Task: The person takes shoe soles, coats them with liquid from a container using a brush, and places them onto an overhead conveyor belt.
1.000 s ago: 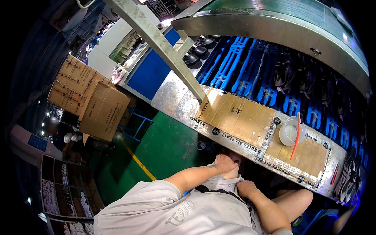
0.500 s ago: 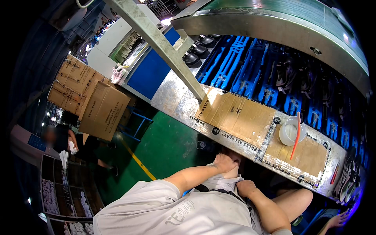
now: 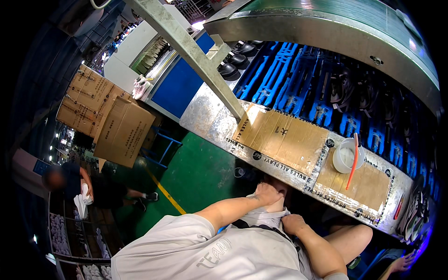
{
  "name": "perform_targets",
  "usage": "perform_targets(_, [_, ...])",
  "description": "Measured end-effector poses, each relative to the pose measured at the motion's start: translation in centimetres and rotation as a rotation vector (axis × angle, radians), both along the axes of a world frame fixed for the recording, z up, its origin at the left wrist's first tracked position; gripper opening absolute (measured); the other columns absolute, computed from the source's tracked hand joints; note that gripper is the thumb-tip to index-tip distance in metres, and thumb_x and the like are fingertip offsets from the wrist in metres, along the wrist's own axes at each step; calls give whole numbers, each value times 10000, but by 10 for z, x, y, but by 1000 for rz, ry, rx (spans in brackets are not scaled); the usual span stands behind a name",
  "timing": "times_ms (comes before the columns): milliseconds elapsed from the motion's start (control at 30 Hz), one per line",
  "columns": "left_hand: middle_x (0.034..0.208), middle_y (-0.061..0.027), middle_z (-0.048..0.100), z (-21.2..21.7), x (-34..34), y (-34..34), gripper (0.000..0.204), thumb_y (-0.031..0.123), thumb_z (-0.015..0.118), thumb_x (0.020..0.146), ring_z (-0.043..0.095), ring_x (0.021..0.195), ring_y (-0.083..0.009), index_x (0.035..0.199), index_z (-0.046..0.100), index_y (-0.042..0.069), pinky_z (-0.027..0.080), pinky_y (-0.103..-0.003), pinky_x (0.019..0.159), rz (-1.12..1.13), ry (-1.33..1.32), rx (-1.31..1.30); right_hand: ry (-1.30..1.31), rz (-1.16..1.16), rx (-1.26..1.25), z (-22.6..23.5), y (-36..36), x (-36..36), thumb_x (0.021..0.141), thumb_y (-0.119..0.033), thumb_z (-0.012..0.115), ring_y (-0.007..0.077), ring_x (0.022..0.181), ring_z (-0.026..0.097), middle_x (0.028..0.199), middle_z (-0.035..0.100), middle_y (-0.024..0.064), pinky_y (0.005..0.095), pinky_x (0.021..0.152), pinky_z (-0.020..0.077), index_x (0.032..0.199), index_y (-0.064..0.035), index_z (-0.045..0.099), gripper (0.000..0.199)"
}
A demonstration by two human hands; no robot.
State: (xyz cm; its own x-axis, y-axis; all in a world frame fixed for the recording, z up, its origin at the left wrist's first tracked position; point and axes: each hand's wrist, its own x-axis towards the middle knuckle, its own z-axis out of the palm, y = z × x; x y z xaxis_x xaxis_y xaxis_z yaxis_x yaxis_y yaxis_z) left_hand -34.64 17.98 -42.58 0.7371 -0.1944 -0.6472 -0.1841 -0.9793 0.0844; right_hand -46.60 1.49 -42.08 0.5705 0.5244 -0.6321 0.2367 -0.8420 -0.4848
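Note:
My left hand (image 3: 269, 194) rests closed on my bare left leg, its fingers curled under and partly hidden. Close by, my right hand (image 3: 293, 224) is closed at the hem of my light grey shirt (image 3: 266, 216), with its fingertips turned out of sight. Whether either hand grips cloth, I cannot make out. Both hands stay below the bench edge, apart from the things on it. On the bench, a white plastic tub (image 3: 343, 161) stands on taped cardboard (image 3: 326, 184), with an orange-handled brush (image 3: 353, 163) leaning across its rim.
Beyond the metal bench (image 3: 205, 109) runs a rack of blue holders (image 3: 284, 79) carrying dark shoes (image 3: 343, 88). A slanting metal post (image 3: 196, 58) rises from the bench. Cardboard boxes (image 3: 123, 133) stand left, near another person (image 3: 70, 182) holding white pieces. Another person's hand (image 3: 403, 262) shows lower right.
The blue holders and dark shoes have shifted slightly to the right. The person at the left has moved, bringing the white pieces lower. My hands have stayed in place.

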Motion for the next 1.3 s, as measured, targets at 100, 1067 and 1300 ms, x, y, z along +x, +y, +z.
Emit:
perform_targets(100, [1213, -269, 698, -1, 0, 1, 737, 635, 526, 899, 630, 1204, -400, 1096, 761, -34, 456, -451, 1055, 5, -17, -6, 1, 3, 2, -1, 0, 0, 878, -110, 582, 365, 1025, 745, 1084, 751, 231, 474, 868, 603, 1040, -8, 775, 272])
perform_targets(1067, [1194, -274, 702, -5, -1, 1, 724, 625, 524, 895, 637, 1194, -395, 1072, 767, -34, 462, -454, 1046, -3, -41, -21, -5, 4, -11, 0, 0, 0, 879, -117, 582, 366, 1017, 747, 1073, 751, 237, 476, 860, 605, 1036, -6, 774, 272])
perform_targets(1300, [1213, -285, 689, -12, 1, 2, 744, 636, 551, 888, 619, 1219, -406, 1089, 753, -50, 447, -458, 1079, 19, -15, -39, 10, 15, -13, 3, -1, 3, 882, -116, 577, 360, 1040, 741, 1094, 750, 229, 474, 881, 598, 1052, -9, 772, 280])
